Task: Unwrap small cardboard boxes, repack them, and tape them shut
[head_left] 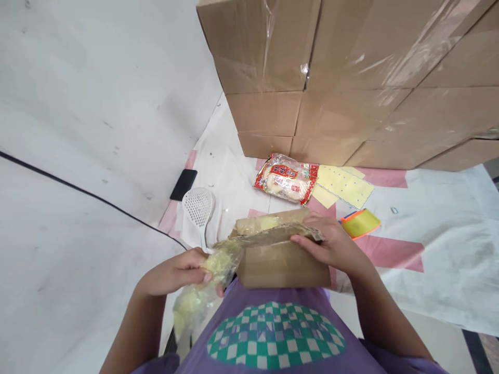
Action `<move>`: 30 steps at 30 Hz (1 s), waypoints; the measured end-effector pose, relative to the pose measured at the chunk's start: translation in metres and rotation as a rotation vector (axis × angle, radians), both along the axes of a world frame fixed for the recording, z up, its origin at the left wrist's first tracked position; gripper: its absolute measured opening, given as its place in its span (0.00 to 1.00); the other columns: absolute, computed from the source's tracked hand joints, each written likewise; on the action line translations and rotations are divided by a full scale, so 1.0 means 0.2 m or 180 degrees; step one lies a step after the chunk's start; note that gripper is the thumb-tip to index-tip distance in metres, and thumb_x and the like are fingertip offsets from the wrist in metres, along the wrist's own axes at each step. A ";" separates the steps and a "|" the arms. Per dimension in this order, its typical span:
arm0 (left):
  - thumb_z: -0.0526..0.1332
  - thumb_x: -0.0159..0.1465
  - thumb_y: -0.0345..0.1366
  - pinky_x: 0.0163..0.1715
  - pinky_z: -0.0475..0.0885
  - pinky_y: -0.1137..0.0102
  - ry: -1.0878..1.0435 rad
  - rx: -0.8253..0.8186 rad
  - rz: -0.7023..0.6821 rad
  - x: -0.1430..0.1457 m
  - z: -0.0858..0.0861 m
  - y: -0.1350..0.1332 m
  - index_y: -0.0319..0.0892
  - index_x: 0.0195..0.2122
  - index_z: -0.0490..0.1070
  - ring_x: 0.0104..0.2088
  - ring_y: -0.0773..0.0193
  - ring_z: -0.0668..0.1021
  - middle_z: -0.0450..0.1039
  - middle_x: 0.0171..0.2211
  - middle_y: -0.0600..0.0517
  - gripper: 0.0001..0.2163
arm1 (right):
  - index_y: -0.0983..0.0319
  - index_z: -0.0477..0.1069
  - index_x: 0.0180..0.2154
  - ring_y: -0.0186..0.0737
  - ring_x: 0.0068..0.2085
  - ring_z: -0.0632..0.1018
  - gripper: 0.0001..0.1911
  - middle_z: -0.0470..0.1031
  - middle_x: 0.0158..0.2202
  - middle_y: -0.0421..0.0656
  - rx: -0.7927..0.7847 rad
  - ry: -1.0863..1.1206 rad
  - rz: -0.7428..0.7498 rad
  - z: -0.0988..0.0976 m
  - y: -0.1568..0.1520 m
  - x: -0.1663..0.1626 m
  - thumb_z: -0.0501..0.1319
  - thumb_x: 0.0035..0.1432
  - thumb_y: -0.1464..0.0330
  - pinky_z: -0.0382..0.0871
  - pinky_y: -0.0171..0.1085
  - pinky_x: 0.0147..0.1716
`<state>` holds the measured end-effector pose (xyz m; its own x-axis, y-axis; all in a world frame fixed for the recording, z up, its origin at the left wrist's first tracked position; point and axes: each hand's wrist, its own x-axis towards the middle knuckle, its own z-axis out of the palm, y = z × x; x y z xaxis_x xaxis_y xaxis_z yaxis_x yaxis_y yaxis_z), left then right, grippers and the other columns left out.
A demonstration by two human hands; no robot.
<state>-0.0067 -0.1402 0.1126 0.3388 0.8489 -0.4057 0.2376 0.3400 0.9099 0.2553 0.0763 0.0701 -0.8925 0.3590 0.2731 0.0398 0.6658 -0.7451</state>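
A small brown cardboard box (283, 265) rests against my body at the front of a purple shirt. My right hand (331, 241) grips the top right edge of this box, thumb on the near side. My left hand (181, 270) pinches a crumpled strip of clear, yellowish packing tape (222, 261). The strip runs from the box's left top edge, and its loose lower part hangs below my left hand. A torn, raised cardboard edge shows along the box top; the inside is hidden.
Large stacked cartons (268, 114) wrapped in clear film stand ahead. On the floor covering lie a red-and-clear snack packet (286, 179), yellow paper sheets (345, 187), a yellow-orange item (360, 223), a white slotted scoop (198, 205) and a black flat object (184, 184). A wall (97, 130) with a black cable is left.
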 end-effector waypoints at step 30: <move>0.54 0.70 0.41 0.24 0.53 0.72 0.1325 -0.0069 0.0805 0.09 0.11 -0.11 0.42 0.22 0.50 0.23 0.70 0.56 0.48 0.21 0.58 0.20 | 0.61 0.64 0.27 0.36 0.28 0.65 0.13 0.63 0.22 0.37 0.0164 0.0255 0.0195 -0.03 -0.09 0.11 0.60 0.65 0.72 0.60 0.39 0.34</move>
<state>0.0112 -0.1620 0.1344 -0.0718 0.8735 -0.4815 0.4872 0.4519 0.7473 0.2776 0.0581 0.0646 -0.8868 0.2882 0.3612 -0.0605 0.7026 -0.7090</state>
